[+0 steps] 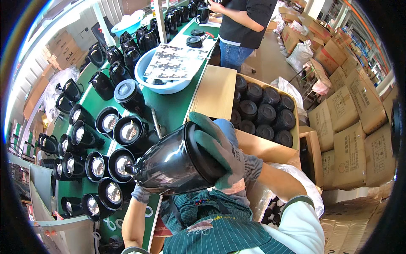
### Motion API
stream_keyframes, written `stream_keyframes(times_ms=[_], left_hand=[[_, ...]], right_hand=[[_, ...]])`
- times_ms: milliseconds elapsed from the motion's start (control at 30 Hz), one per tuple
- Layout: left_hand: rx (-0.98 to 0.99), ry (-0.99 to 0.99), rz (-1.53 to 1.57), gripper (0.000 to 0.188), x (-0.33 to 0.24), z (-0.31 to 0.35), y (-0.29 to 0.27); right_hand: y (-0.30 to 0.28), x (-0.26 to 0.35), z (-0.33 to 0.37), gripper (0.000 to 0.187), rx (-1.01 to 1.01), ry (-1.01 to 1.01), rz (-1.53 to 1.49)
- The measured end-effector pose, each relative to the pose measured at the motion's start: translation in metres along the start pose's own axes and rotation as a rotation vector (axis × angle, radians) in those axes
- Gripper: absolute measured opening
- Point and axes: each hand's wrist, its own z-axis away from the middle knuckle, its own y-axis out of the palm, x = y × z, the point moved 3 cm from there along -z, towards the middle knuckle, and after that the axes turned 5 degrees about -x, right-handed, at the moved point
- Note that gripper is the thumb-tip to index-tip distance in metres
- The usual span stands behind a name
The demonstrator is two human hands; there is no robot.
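Observation:
A glossy black jug (pixel 167 163) is held tilted on its side in front of me, its wide round end to the right. My right hand (pixel 224 154), in a grey and green glove, is closed over that wide end, fingers spread along its rim. At the jug's lower left, my left hand (pixel 141 194) meets it. Only the grey glove cuff shows there; the jug hides the fingers. Just beyond the jug, a thin metal rod (pixel 156 122) stands up by several open black jugs (pixel 128 130) with shiny linings. A jug with a grey-blue round top (pixel 127 91) stands behind these.
A blue basin (pixel 169 88) with printed sheets (pixel 175 61) across it stands on the green table (pixel 167 106). Right of the table, an open carton (pixel 296 127) holds several black cylindrical parts (pixel 266 114). Stacked cartons (pixel 344 148) line the right side. A co-worker (pixel 245 25) stands at the far end.

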Motion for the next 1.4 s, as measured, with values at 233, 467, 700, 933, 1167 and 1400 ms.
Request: stream_keyframes(times_ms=[233,467,700,933,1167,1400], left_hand=[[-0.281,1.148,-1.453,0.036,-0.129,0.041,0.233],[0.172,-0.089,0.202,0.062,-0.006,0.010,0.083],[-0.102,0.167,0.018,0.054,-0.020,0.007,0.119],[-0.289,0.883,-1.381,0.038,-0.130,0.036,0.238],[-0.189,0.825,-1.373,0.030,-0.107,0.009,0.226],[-0.073,0.956,-1.431,0.034,-0.103,0.018,0.266]], right_hand=[[0.024,0.025,0.035,0.072,-0.361,0.890,-0.572],[-0.005,0.003,0.024,0.120,-0.073,0.077,0.191],[-0.005,0.023,0.003,0.118,-0.127,0.155,0.059],[0.040,0.022,0.074,0.086,-0.461,0.619,-0.397],[0.015,0.012,0.109,0.074,-0.297,0.729,-0.322],[0.004,-0.007,0.123,0.063,-0.657,1.140,-0.684]])
